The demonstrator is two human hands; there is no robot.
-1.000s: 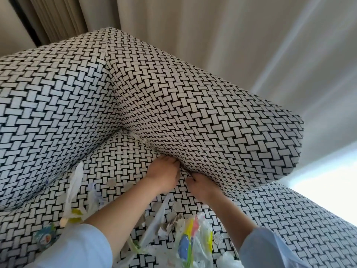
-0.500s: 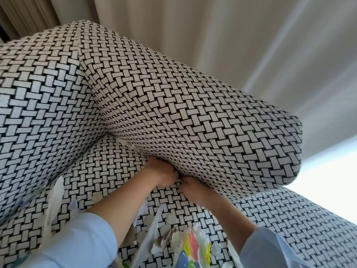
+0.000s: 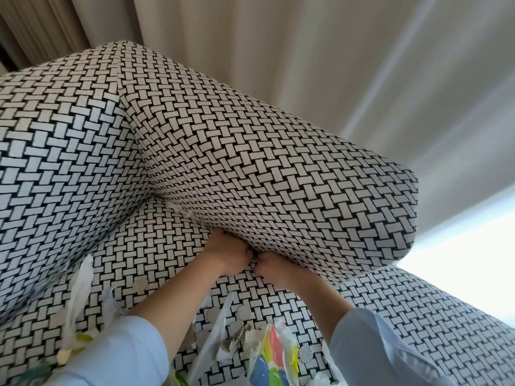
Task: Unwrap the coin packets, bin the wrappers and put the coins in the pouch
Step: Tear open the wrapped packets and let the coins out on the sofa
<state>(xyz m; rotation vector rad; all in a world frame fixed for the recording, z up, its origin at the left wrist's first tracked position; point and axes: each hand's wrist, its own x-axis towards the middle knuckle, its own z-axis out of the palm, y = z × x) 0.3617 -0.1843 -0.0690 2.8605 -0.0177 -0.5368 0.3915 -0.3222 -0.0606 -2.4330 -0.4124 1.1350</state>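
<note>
L hand (image 3: 227, 253) & R hand (image 3: 274, 267) meet knuckle to knuckle at the crease where the sofa seat (image 3: 164, 246) meets the armrest (image 3: 264, 168). Fingers curl in, tips hidden, so can't tell if they pinch anything. Loose coins (image 3: 243, 312) lie on the seat btw the forearms, with torn wrappers (image 3: 80, 296) alongside.

A sofa (image 3: 69, 168) in black-and-white basketweave fabric is filling the view from nine o'clock to five (its armrest (image 3: 278, 176) bulging across the centre), while pale curtains (image 3: 306, 51) are hanging at twelve.
</note>
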